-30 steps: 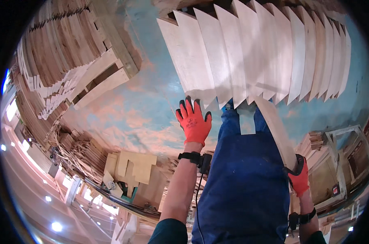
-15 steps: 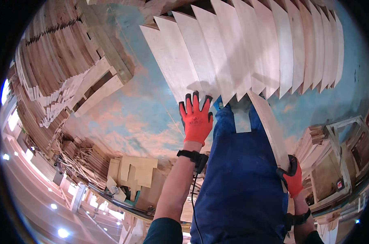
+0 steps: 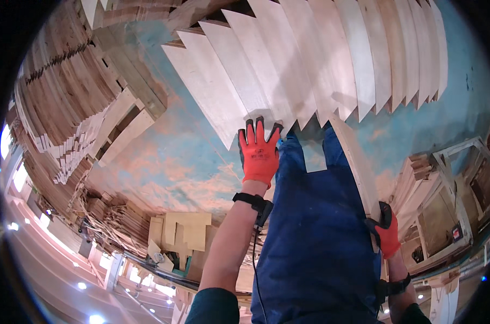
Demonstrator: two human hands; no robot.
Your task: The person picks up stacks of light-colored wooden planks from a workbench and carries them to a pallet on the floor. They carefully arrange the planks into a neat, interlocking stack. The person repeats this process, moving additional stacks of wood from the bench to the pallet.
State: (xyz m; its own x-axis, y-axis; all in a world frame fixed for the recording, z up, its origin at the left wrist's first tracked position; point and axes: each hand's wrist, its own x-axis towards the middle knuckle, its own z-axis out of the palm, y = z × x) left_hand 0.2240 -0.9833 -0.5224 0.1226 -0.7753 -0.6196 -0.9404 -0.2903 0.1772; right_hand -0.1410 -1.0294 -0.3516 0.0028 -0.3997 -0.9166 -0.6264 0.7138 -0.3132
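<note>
My left hand (image 3: pixel 260 156), in a red glove with black fingertips, is spread out with its fingers apart. Its fingertips overlap the lower end of a pale wooden board (image 3: pixel 228 89) in a fanned row with pointed ends; whether they press on it I cannot tell. On the right, my right hand (image 3: pixel 386 231), gloved alike, is closed around the near end of a long, narrow wooden board (image 3: pixel 358 167). That board slants up beside my blue apron (image 3: pixel 318 232), its far end by the row's pointed ends.
Large stacks of boards (image 3: pixel 72 86) rest on wooden supports (image 3: pixel 128 137) at the left. To the right stands a pale wooden frame (image 3: pixel 453 200) beside more stacked wood (image 3: pixel 418 175). Flat panels (image 3: pixel 185 232) lie at the lower left. The floor (image 3: pixel 185 167) is blue with worn patches.
The board row has shifted left and slightly down in view, bringing my left fingers further over the end board. My right hand keeps its hold on the narrow board.
</note>
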